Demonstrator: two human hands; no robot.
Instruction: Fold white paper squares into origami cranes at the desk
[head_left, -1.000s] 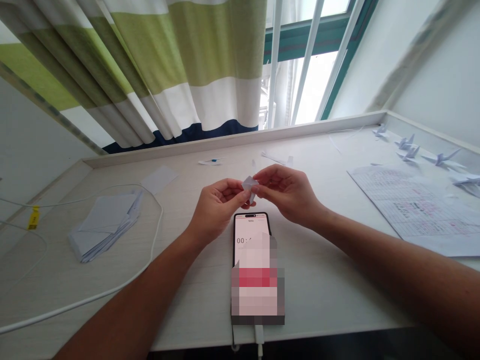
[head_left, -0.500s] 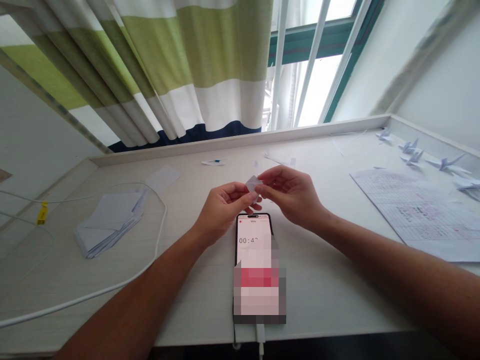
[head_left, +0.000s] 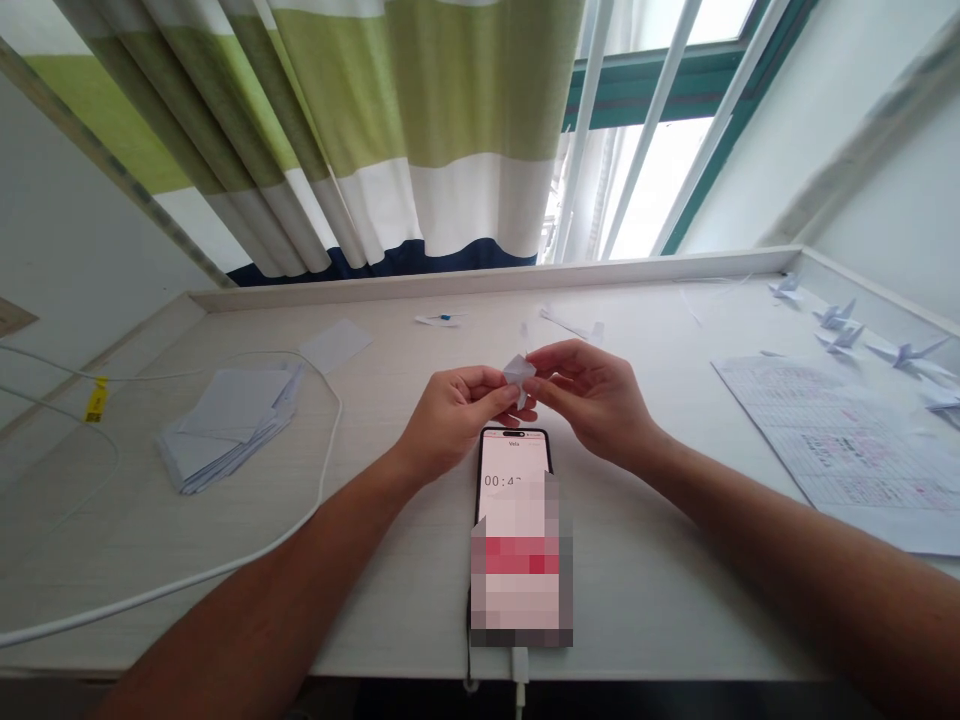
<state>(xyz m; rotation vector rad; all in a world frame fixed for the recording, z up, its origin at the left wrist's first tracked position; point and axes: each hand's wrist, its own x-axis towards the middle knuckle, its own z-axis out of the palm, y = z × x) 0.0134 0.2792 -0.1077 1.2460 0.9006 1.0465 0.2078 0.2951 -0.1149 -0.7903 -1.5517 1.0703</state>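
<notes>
A small piece of folded white paper [head_left: 519, 370] is held up above the table, between both hands. My left hand [head_left: 454, 415] pinches its left and lower side between thumb and fingers. From the right, my right hand [head_left: 592, 395] grips its edge with thumb and forefinger. Part of the paper is covered by the fingertips, and a narrow point hangs below the thumbs. Just beneath the hands lies a phone [head_left: 514, 510] with a lit timer screen, its lower part blurred out.
Left stands a stack of white paper [head_left: 232, 415], with a loose sheet [head_left: 337, 345] behind. A white cable [head_left: 330, 460] loops there. Several folded paper cranes [head_left: 840, 340] line the right side, near a written sheet [head_left: 832, 430]. Paper scraps [head_left: 570, 325] lie at the back.
The camera view has shifted slightly, so the table things appear a little further right. Both hands keep hold of the folded paper, which shows at a slightly different angle.
</notes>
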